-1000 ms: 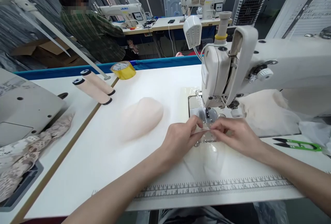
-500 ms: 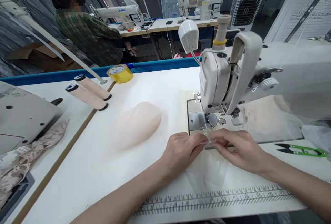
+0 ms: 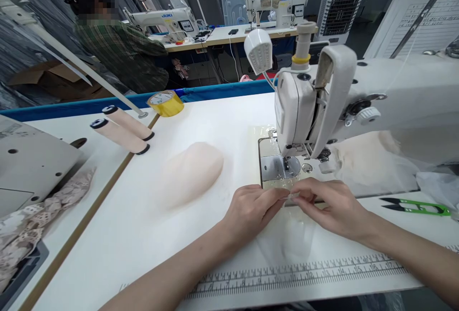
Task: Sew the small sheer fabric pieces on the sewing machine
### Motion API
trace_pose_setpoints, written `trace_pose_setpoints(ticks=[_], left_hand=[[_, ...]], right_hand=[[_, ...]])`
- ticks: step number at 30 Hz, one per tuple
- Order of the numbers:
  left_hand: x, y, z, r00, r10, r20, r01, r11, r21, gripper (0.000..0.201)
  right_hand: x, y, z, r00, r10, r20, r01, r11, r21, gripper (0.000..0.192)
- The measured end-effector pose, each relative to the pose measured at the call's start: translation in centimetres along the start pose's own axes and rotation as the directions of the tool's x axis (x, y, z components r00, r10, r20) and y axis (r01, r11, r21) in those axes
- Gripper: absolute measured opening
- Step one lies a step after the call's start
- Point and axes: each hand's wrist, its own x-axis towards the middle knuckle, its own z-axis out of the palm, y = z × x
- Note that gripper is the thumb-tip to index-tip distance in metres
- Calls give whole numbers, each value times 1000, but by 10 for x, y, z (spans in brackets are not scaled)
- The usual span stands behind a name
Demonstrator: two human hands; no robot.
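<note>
small sheer, near-clear fabric piece (image 3: pixel 291 197) pinched between both hands, just in front of the steel needle plate (image 3: pixel 278 167) of the white sewing machine (image 3: pixel 322 100). left hand (image 3: pixel 251 210) and right hand (image 3: pixel 332 205) meet fingertip to fingertip, each grip closed on an end. long axis runs left-right, the needle straight beyond. both hands equally near. rest of the fabric trails toward the printed ruler on the worktop (image 3: pixel 297 272).

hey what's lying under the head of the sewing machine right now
A metal needle plate lies under the sewing machine, bare. Both hands, left hand and right hand, pinch a sheer fabric piece just before it. The machine's base hides anything farther right.
</note>
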Motion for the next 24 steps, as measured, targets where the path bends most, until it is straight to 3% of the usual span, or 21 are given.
trace_pose_setpoints(ticks=[4,9,19,24], left_hand=[[0,-2,0,999,29,-45,-29,1000,-6,5],[0,-4,4,975,129,-179,-128,992,14,6],[0,-4,4,979,145,-146,-145,989,14,9],[0,-4,5,972,159,-173,-157,987,24,5]], right_hand=[[-1,0,2,1000,17,13,-17,1000,23,16],[-1,1,4,998,-53,-24,54,998,32,20],[-1,1,4,999,-43,-9,43,999,17,14],[-1,2,3,998,-62,20,61,998,21,19]])
